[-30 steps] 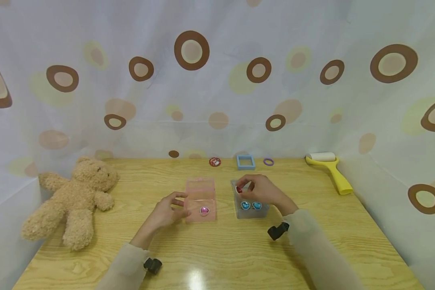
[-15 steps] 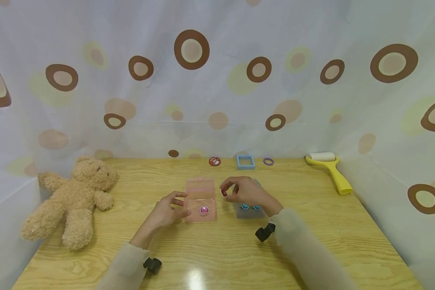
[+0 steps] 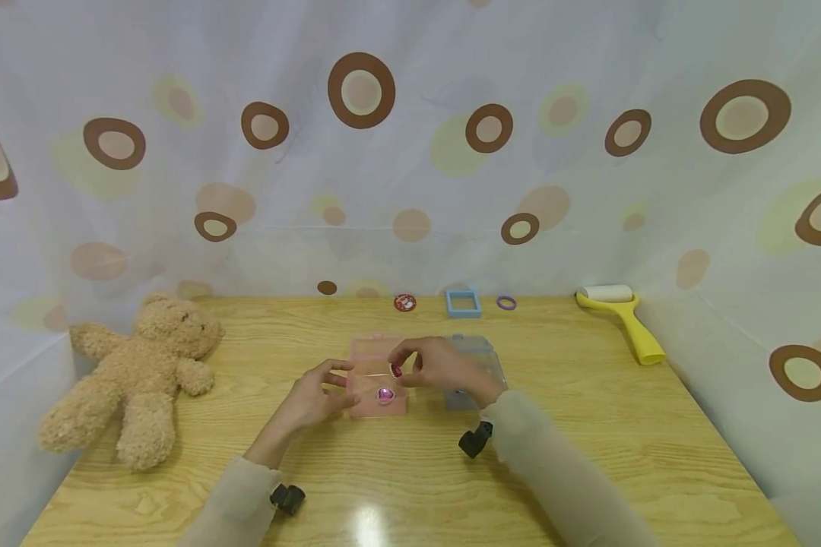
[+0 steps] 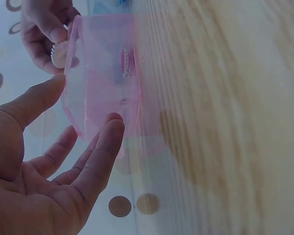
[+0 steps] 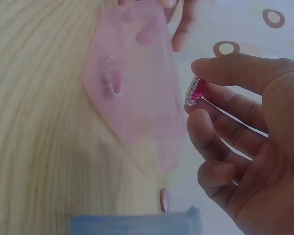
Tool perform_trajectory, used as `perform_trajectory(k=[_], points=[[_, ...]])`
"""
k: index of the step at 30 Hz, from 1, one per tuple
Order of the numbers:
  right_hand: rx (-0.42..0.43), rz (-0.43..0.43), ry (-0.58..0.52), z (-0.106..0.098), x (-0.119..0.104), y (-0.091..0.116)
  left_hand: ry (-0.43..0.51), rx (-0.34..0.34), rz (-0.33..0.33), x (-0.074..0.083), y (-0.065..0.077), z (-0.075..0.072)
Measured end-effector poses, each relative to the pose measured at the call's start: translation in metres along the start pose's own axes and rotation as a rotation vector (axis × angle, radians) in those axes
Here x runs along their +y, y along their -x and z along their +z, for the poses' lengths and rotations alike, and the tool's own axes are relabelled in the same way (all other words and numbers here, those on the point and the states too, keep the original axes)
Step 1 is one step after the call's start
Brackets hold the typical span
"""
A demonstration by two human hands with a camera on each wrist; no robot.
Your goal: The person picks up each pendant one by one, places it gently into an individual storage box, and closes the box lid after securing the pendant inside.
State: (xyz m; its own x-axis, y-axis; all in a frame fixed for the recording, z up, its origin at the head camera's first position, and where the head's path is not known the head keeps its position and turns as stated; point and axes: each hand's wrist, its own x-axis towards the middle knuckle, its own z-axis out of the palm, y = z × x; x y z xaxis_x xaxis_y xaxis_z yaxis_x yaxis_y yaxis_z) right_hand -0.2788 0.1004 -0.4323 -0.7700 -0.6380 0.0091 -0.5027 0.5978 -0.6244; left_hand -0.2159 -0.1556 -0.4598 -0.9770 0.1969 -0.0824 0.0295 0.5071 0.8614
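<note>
A red gem point(image 3: 395, 371) with a beaded rim is pinched between thumb and fingers of the right hand point(image 3: 439, 365), over the right side of the pink box point(image 3: 364, 410); it can be judged light, stiff and slick-faced, best gripped by that rim. A pink gem point(image 3: 385, 394) is contained in the pink box, beside which the left hand point(image 3: 315, 396) is held with fingers spread, while the blue box's point(image 3: 475, 344) contents are mostly hidden by the right hand.
</note>
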Motion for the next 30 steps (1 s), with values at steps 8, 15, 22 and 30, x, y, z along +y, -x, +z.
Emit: perform_trajectory(k=[8, 15, 22, 30], points=[[0.002, 0.022, 0.001, 0.016, 0.002, -0.009, 0.003, -0.006, -0.009, 0.0, 0.0, 0.0], [-0.001, 0.054, 0.001, 0.024, 0.002, -0.011, 0.005, -0.005, -0.002, -0.001, 0.0, 0.0], [-0.004, 0.036, 0.045, 0.028, 0.003, -0.014, -0.001, -0.005, 0.011, -0.001, 0.001, 0.0], [-0.005, 0.04, 0.063, 0.032, 0.005, -0.018, -0.004, -0.004, 0.004, -0.001, 0.0, 0.0]])
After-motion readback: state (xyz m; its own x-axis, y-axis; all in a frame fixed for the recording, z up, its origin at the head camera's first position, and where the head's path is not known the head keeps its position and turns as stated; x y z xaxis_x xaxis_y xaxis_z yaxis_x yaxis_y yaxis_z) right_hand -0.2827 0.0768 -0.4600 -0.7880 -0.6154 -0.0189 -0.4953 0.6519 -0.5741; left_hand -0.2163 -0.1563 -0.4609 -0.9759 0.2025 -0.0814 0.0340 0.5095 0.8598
